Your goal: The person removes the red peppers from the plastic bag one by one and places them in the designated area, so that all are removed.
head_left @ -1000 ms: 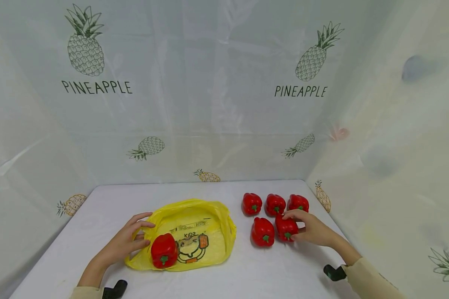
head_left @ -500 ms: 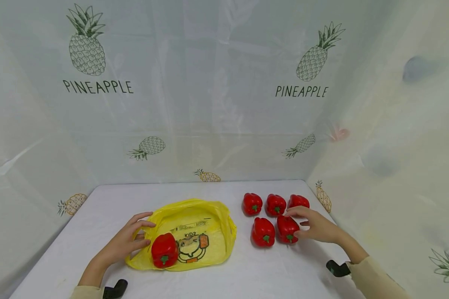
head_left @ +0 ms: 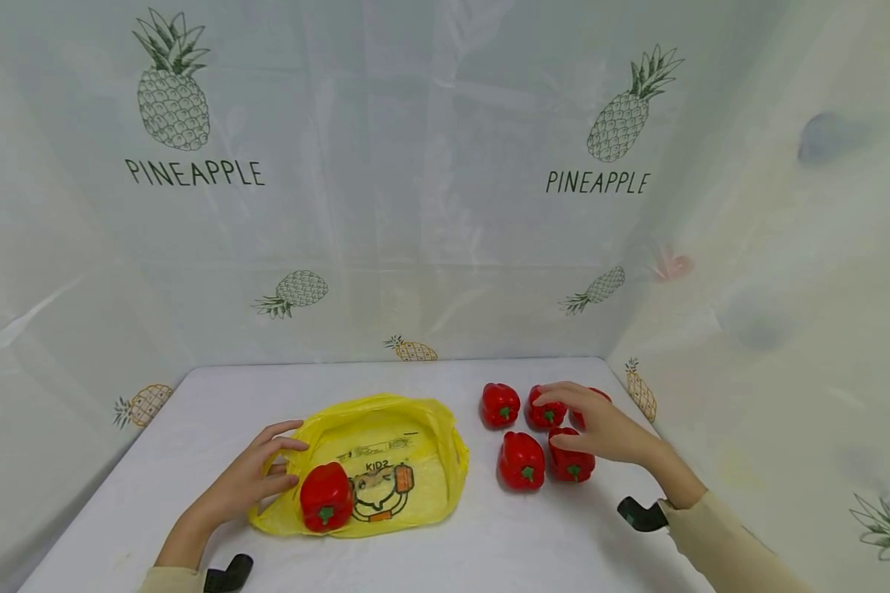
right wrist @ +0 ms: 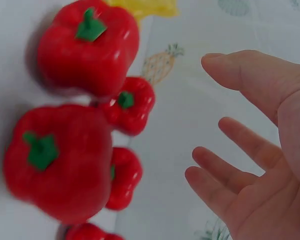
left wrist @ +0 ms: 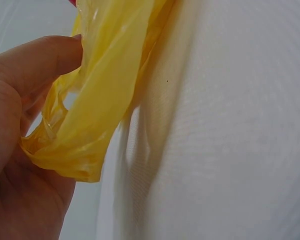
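Note:
My left hand [head_left: 241,482] rests at the left edge of a yellow plastic bag [head_left: 430,469], fingers spread and loosely bent. In the left wrist view, the thumb touches the bag's gathered edge [left wrist: 85,135]. One red bell pepper [head_left: 326,498] lies on the bag, just right of that thumb. My right hand [head_left: 601,424] hovers over a group of red bell peppers, its fingers apart and holding nothing. Beneath it sits the front-right pepper [head_left: 573,468], with the front-left pepper [head_left: 522,461] beside it. Behind are the back-left pepper [head_left: 500,405], back-middle pepper [head_left: 545,416] and a partly hidden back-right pepper.
A white table [head_left: 445,560] carries everything. Pale curtains [head_left: 445,206] printed with pineapples hang behind it and along both sides. The right curtain runs close past my right forearm. Black wrist-camera mounts [head_left: 641,515] sit below both wrists.
My right hand has let go of the front-right pepper and moved up and to the left above the back row. That pepper shifted slightly right. The left hand and bag stay still.

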A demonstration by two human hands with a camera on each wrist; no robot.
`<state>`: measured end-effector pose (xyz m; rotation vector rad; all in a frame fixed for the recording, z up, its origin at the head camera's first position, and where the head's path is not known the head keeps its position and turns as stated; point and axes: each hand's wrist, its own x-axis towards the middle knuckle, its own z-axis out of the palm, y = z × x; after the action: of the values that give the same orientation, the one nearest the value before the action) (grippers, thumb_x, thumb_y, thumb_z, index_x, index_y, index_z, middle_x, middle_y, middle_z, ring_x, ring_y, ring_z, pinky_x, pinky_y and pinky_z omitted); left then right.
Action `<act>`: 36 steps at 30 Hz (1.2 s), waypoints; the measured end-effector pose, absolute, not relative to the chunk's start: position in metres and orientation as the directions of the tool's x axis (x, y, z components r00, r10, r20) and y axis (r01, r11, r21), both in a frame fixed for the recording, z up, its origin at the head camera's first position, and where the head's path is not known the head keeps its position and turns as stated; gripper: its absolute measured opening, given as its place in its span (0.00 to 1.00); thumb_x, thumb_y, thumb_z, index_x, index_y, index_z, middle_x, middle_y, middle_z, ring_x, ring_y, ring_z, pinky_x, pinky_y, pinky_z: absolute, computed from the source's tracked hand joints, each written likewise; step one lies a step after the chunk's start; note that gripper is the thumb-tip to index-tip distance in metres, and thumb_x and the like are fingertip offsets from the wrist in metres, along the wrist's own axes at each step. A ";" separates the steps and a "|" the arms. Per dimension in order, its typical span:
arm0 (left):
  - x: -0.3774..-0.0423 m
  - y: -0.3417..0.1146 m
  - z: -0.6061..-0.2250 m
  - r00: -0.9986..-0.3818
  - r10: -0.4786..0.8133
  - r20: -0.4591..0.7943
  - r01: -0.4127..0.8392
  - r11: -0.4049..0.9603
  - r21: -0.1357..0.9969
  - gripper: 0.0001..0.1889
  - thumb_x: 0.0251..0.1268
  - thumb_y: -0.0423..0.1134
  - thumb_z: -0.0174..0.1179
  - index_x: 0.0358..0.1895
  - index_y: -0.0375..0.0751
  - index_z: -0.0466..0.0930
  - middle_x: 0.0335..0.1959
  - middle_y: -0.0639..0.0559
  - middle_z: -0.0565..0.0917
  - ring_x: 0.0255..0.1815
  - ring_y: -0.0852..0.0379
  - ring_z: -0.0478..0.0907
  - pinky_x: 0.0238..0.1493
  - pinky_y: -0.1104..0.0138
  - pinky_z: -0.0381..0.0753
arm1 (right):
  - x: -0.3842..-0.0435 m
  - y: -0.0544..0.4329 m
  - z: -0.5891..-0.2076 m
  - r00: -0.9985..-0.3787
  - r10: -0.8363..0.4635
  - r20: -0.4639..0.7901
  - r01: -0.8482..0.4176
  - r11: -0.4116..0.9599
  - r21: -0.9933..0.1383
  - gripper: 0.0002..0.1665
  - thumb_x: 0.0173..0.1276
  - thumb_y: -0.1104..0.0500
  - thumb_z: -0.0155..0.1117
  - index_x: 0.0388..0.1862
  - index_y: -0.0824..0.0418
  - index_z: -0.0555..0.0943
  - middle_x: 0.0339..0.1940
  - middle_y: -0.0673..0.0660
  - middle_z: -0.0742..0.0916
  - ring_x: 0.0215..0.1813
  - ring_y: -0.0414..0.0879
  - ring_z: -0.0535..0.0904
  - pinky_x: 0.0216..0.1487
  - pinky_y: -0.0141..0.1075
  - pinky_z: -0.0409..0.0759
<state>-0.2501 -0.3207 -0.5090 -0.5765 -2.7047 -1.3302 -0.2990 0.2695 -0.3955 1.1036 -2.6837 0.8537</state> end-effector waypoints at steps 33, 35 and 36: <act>-0.250 -0.322 -0.510 -0.918 0.313 0.242 0.380 0.530 0.758 0.20 0.67 0.36 0.74 0.61 0.48 0.82 0.81 0.43 0.61 0.66 0.79 0.67 0.62 0.53 0.87 | -0.286 0.064 -0.403 -0.609 -0.754 0.245 -0.706 0.375 -0.600 0.36 0.68 0.59 0.78 0.74 0.49 0.77 0.79 0.50 0.74 0.72 0.46 0.75 0.69 0.39 0.83; -0.250 -0.322 -0.510 -0.919 0.312 0.241 0.379 0.534 0.756 0.20 0.67 0.35 0.74 0.61 0.48 0.82 0.81 0.43 0.62 0.66 0.79 0.67 0.62 0.52 0.87 | -0.286 0.056 -0.407 -0.596 -0.764 0.247 -0.719 0.371 -0.587 0.35 0.69 0.59 0.78 0.73 0.48 0.77 0.79 0.50 0.74 0.74 0.47 0.73 0.71 0.40 0.81; -0.250 -0.322 -0.510 -0.919 0.311 0.242 0.380 0.536 0.754 0.20 0.67 0.36 0.74 0.61 0.48 0.83 0.81 0.43 0.62 0.66 0.79 0.66 0.62 0.52 0.87 | -0.286 0.052 -0.409 -0.593 -0.767 0.246 -0.725 0.374 -0.578 0.35 0.69 0.58 0.78 0.73 0.47 0.77 0.79 0.50 0.74 0.75 0.46 0.72 0.71 0.41 0.81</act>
<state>-0.2504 -0.3221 -0.5101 -0.6046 -2.6835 -1.3468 -0.2861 0.0522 -0.4094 1.4438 -2.6564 1.0640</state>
